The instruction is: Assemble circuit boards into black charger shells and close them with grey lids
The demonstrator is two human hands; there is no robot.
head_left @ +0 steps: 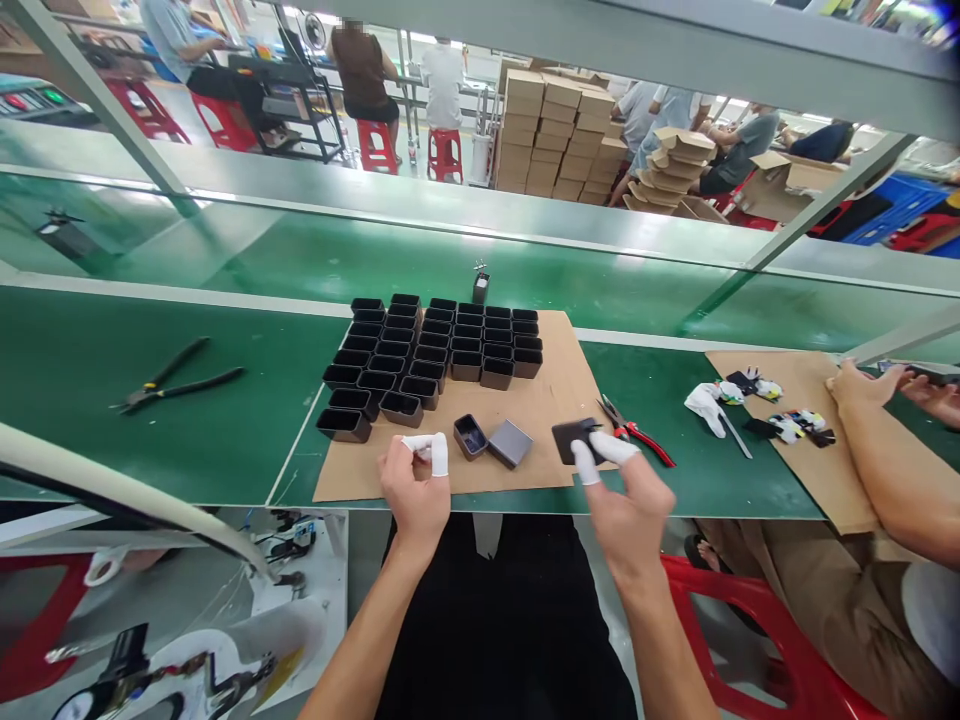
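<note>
White finger cots cover fingertips on both my hands. My right hand (626, 505) pinches a flat dark plate (568, 442) between thumb and fingers, just above the cardboard's right edge. My left hand (415, 495) is closed at the cardboard's front edge, thumb and fingers drawn together; anything between them is hidden. Between my hands lie a small open dark box (470, 437) and a grey square block-like piece (511, 443), side by side. Beyond them, several open black boxes (391, 364) stand in rows on the cardboard sheet (555, 370).
Red-handled pliers (637, 432) lie right of the cardboard; black-handled cutters (176, 380) lie far left. At right, a co-worker's arm (885, 460) rests near small bagged parts (795, 425) and a metal strip (735, 434). A shelf frame (450, 225) crosses behind.
</note>
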